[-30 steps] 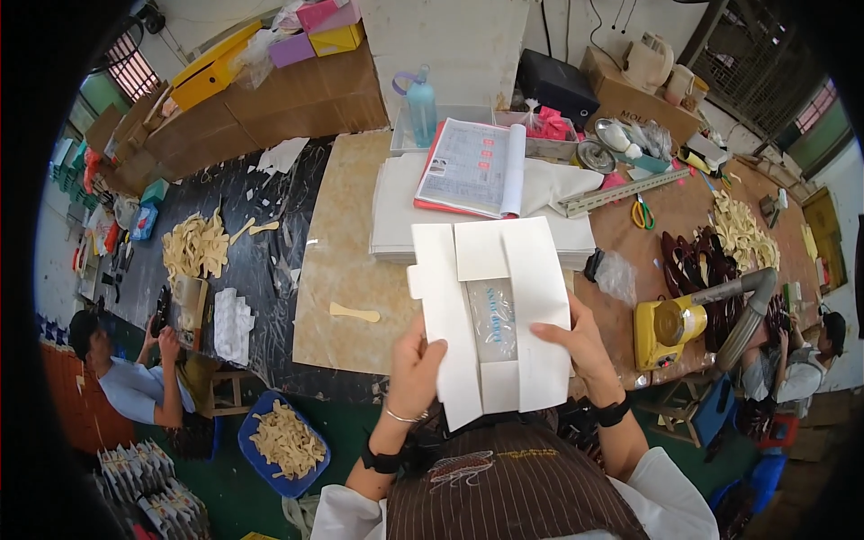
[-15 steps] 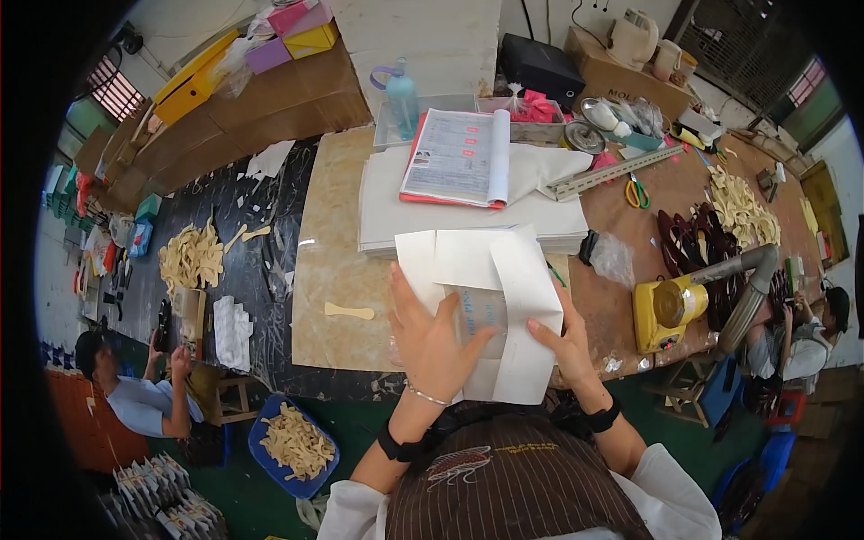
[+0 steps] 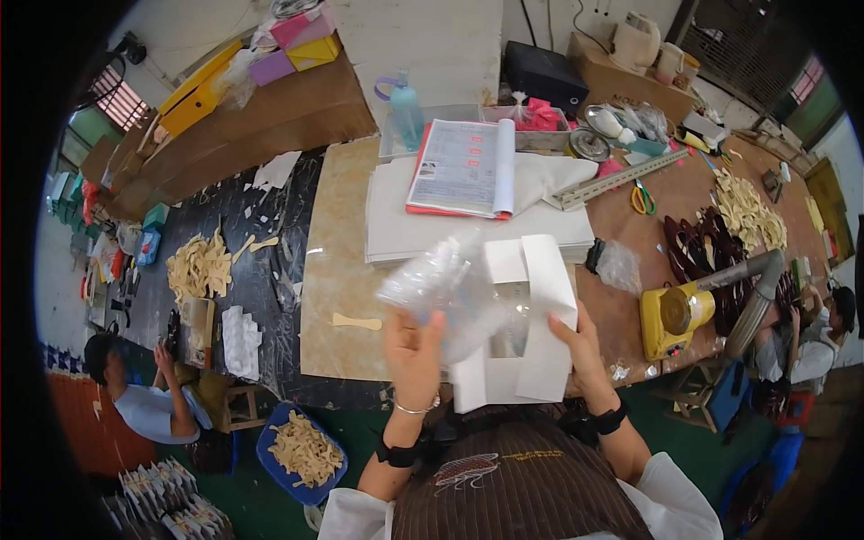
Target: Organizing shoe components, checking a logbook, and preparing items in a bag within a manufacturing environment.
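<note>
My left hand [image 3: 414,362] is closed on a clear plastic bag [image 3: 436,283], blurred by motion, lifted at the left side of an opened white box [image 3: 545,346]. With fingers behind and thumb in front, my right hand [image 3: 583,353] grips the right side of that box. Its white flaps stand spread out. Something shiny and see-through shows in its opening, too unclear to name. On the tan board left of my left hand lies a single beige strip [image 3: 357,322] with widened ends.
Beyond the box, a stack of white sheets [image 3: 387,229] carries a clipboard with papers [image 3: 459,166]. To the right are a plastic bag [image 3: 619,268], green-handled scissors [image 3: 643,198] and a yellow machine [image 3: 664,315]. Beige pieces fill a blue basin [image 3: 304,450]. A person [image 3: 148,396] sits at left.
My left hand has drawn the clear plastic bag up and left from the box, where it lay between the flaps before. The right hand keeps its hold on the box, which has shifted slightly right.
</note>
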{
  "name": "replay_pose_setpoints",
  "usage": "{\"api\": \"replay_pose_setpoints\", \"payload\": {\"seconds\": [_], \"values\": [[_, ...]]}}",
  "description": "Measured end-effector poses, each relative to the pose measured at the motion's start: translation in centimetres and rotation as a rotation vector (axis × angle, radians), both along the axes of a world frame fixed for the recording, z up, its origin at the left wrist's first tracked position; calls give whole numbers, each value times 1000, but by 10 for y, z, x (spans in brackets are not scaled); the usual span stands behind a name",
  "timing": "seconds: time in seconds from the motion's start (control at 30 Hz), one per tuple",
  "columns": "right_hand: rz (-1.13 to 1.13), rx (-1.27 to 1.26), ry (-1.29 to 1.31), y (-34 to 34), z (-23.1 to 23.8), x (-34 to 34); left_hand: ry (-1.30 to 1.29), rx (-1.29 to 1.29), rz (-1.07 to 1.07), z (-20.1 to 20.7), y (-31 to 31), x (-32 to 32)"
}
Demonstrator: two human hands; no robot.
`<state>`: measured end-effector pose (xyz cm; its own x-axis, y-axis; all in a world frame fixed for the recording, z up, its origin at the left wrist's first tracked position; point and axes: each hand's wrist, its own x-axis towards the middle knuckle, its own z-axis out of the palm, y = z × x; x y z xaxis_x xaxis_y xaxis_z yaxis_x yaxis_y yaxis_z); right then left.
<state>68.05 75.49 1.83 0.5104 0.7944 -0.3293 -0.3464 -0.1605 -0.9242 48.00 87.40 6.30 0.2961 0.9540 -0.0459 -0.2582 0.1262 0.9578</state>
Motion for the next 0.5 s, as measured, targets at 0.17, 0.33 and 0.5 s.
{"api": "replay_pose_setpoints", "payload": {"seconds": [0.17, 0.33, 0.5], "values": [[-147, -39, 98, -19, -20, 23, -214, -66, 181, 22, 35, -27], [-296, -15, 186, -27, -17, 51, -340, -242, 71, -1, 56, -61], [-411, 44, 245, -13, -25, 72, -357, -454, 89, -44, 71, -132]]}}
